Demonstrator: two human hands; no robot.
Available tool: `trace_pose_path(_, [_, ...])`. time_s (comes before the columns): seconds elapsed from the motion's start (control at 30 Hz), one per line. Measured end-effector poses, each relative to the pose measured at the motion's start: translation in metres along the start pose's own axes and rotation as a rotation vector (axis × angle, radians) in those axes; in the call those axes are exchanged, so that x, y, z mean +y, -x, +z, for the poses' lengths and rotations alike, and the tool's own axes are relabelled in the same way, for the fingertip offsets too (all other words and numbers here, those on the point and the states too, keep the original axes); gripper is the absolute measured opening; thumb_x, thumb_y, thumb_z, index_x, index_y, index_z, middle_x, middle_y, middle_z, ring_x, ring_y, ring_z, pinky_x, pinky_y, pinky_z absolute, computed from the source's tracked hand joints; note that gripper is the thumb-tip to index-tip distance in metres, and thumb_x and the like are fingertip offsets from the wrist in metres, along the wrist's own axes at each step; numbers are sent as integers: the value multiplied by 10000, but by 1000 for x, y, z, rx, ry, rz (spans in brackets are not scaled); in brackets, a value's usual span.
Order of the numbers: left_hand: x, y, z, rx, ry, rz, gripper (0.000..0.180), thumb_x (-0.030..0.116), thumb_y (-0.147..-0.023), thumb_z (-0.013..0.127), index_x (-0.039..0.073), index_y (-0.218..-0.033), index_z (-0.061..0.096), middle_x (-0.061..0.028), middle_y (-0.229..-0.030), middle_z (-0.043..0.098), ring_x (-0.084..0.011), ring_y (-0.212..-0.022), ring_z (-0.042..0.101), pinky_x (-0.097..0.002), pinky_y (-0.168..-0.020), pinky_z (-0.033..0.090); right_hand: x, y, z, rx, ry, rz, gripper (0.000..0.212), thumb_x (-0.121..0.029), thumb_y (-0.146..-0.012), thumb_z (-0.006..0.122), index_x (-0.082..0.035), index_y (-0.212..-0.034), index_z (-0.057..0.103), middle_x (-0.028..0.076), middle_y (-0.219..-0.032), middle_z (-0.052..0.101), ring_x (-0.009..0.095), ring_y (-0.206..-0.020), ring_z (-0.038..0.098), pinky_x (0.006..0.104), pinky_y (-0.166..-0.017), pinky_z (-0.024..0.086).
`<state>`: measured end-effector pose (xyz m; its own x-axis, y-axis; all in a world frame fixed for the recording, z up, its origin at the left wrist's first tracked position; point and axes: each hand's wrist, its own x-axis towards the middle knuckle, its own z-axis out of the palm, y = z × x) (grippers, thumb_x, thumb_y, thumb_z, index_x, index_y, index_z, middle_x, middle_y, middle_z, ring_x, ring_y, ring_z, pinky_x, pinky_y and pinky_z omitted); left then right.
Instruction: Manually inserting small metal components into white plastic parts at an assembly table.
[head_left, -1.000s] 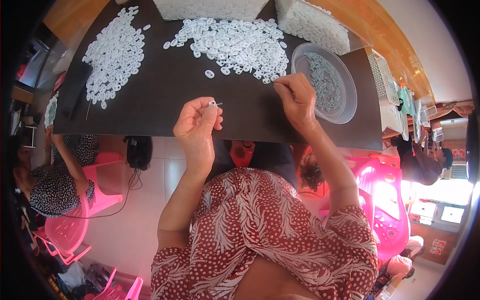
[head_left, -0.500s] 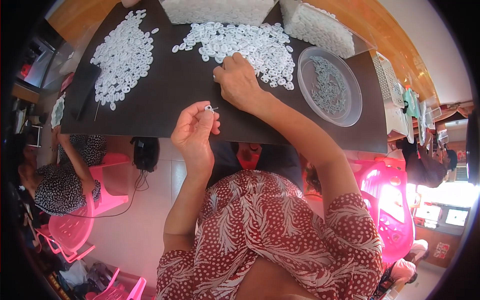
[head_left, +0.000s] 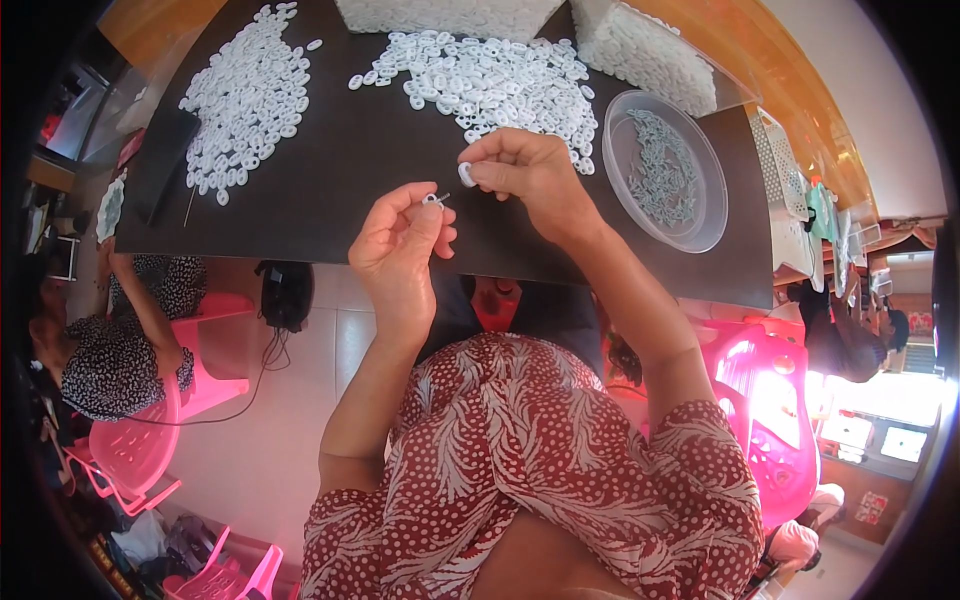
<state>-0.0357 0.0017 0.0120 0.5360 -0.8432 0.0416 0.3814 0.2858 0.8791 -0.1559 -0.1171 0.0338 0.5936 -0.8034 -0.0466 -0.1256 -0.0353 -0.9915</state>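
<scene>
Between the thumb and fingers of my left hand [head_left: 402, 238] is a small white oval plastic piece [head_left: 432, 199] with a grey screw through it, its tip pointing right. My right hand [head_left: 535, 180] pinches another white oval plastic piece [head_left: 466, 175] just beyond the screw's tip; the two pieces look slightly apart. Both hands are above the near part of the dark table [head_left: 350, 170]. A heap of loose white oval pieces [head_left: 490, 85] lies behind my right hand. To its right stands a round clear tub [head_left: 712, 190] with many grey screws [head_left: 660, 170] in it.
A second heap of white pieces [head_left: 245, 100] covers the table's left side, beside a black object [head_left: 172, 160] with a thin metal shaft. Clear bins of white pieces [head_left: 645, 55] stand at the back. A co-worker [head_left: 125, 370] sits at the left near a pink chair [head_left: 140, 450].
My right hand has come back from the heap toward my left hand, now with a white oval piece in its fingers. My left hand still holds its piece and screw.
</scene>
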Motion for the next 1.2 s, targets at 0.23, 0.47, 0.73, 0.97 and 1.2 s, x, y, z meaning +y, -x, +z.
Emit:
trace_pose_path(0.23, [3,3,13,-6,-34,-47,159,25,-867,589,-41,-1011,580,-92,-795,638,-92,-632,568,-193,-532,450,-4,14,-5,-27,-144,8,171,-99,-788,676,1,-927,670,17,-768,640,68,-676,542,193,-587,414])
trace_pose_path(0.47, [-2,7,17,35,-71,-50,142,39,-867,599,-24,-992,579,-71,-784,637,-76,-635,570,-182,-526,435,-1,20,0,7,-119,-14,167,-89,-785,680,-1,-926,675,10,-762,641,58,-666,535,194,-578,411])
trace_pose_path(0.73, [-3,10,18,63,-88,-53,122,25,-861,594,-19,-974,579,-66,-774,637,-72,-626,570,-179,-522,433,0,23,5,36,-101,-76,161,-76,-787,678,-2,-930,675,7,-763,644,47,-668,531,190,-568,401])
trace_pose_path(0.97, [-5,11,16,84,-72,-42,110,23,-860,595,-10,-964,579,-54,-766,633,-69,-620,569,-178,-520,430,1,25,11,59,-70,-76,143,-28,-791,663,16,-927,670,25,-785,647,55,-705,556,195,-624,444])
trace_pose_path(1.2, [-8,12,16,99,-77,-21,115,15,-866,591,-44,-963,574,-93,-766,640,-99,-603,584,-193,-507,452,5,29,21,130,-33,-165,105,-12,-767,645,11,-866,671,26,-751,649,53,-685,559,208,-604,454])
